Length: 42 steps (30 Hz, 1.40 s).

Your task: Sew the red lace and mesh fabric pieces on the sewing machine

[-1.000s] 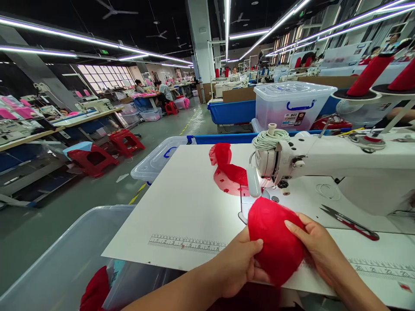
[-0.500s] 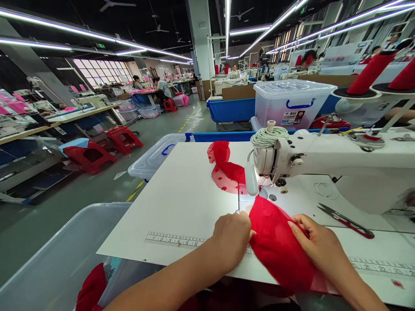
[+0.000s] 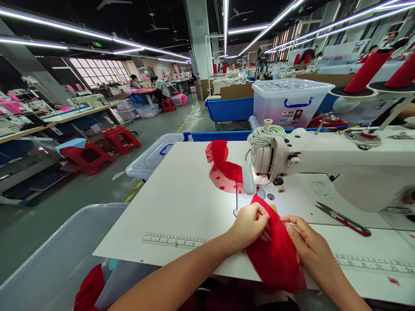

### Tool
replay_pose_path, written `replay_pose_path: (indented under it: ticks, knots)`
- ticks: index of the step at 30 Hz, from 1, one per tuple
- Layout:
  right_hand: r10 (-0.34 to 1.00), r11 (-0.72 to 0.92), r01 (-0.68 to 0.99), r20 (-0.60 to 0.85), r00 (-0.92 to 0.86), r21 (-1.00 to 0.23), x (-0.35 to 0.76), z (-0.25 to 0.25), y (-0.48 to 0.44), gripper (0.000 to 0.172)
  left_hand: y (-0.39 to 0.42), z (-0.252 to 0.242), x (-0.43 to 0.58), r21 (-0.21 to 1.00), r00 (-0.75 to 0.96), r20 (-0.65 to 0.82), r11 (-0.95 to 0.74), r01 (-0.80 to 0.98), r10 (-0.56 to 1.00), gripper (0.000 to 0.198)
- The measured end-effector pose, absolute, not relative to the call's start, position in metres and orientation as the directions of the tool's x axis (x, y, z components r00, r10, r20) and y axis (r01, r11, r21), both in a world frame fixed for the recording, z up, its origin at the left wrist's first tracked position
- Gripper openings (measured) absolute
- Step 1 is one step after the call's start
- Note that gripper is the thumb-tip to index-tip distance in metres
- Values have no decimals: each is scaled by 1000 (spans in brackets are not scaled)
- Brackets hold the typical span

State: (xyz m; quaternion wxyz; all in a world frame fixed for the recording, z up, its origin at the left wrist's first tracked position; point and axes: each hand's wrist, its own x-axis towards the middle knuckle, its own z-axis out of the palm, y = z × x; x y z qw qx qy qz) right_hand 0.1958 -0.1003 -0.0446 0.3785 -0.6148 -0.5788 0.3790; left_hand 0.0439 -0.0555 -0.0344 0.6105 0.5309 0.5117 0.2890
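A piece of sheer red fabric hangs between my two hands, over the front edge of the white sewing table. My left hand is closed, pinching the fabric near its upper left edge. With thumb and fingers, my right hand grips the fabric's right edge. The fabric's top corner lies just in front of the needle area of the white sewing machine. Behind the needle, another red piece with small flower shapes rests on the table.
Thread snips lie right of my right hand. A ruler scale runs along the table front. At lower left stands a clear plastic bin with red cloth inside. Red thread cones stand at upper right, and a lidded box sits behind.
My left hand has moved right and up along the fabric, its fingers now turned toward the right hand. The fabric between the hands is bunched narrower. My right hand has shifted slightly left.
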Motion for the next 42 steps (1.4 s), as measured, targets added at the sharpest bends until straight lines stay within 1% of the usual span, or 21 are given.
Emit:
replay_pose_path:
  ticks: [2,3,6,8,10,14,17,20,22,24,27,30,33,35,37,38,39,40,41,42]
  knots:
    - [998,-57,417,-42,45,-907,197,-45,-99,38,-58,-32,43,951,307,-283,224,214,908,7]
    - [999,-49,447,-33,42,-893,200,-46,-96,38,-59,-31,43,952,310,-266,197,234,913,9]
    - [1000,11,617,14,0,-787,213,-48,-88,35,-61,-29,43,944,317,-221,120,307,922,14]
    - [999,32,678,20,-26,-734,219,-47,-86,32,-61,-28,43,935,314,-200,85,346,928,12]
    - [999,33,651,39,-5,-758,218,-45,-90,30,-59,-27,45,927,313,-203,79,367,928,11]
    - [997,55,539,75,14,-840,199,-41,-106,29,-54,-29,45,918,312,-257,130,374,915,28]
    - [999,35,498,45,10,-867,194,-40,-110,30,-51,-31,44,922,330,-307,193,337,893,31]
    - [999,-33,514,-16,37,-857,202,-39,-101,38,-50,-32,42,925,383,-361,274,263,851,30]
    - [998,-62,588,-66,14,-807,208,-38,-90,45,-50,-32,41,926,402,-373,307,221,836,29]
    - [996,-55,701,-86,-8,-711,210,-36,-81,47,-51,-32,41,928,401,-371,321,188,838,25]
    - [998,-9,829,-51,-24,-559,204,-35,-75,39,-55,-34,39,941,339,-339,312,134,877,13]
    - [995,87,870,-8,-104,-486,198,-38,-75,29,-60,-36,35,961,226,-277,263,90,934,16]
    - [986,165,895,64,-152,-414,204,-46,-76,22,-64,-35,31,976,172,-213,203,74,962,25]
    - [978,187,922,150,-144,-339,212,-50,-75,21,-65,-33,29,980,208,-190,175,89,959,28]
    - [954,177,943,285,-94,-282,216,-50,-74,21,-65,-32,30,975,270,-208,177,134,940,24]
    - [929,189,938,363,-74,-292,215,-47,-73,22,-64,-32,31,969,293,-230,190,160,928,21]
    - [901,232,913,429,-71,-336,211,-44,-72,22,-64,-32,33,962,305,-255,208,180,918,18]
    - [876,311,858,473,-92,-408,205,-40,-70,22,-64,-32,35,956,303,-273,223,189,913,15]
    - [861,413,768,486,-154,-489,199,-36,-67,23,-63,-32,37,954,295,-280,231,190,914,11]
    - [857,481,671,463,-225,-564,192,-33,-64,23,-64,-31,39,954,285,-280,232,190,917,7]
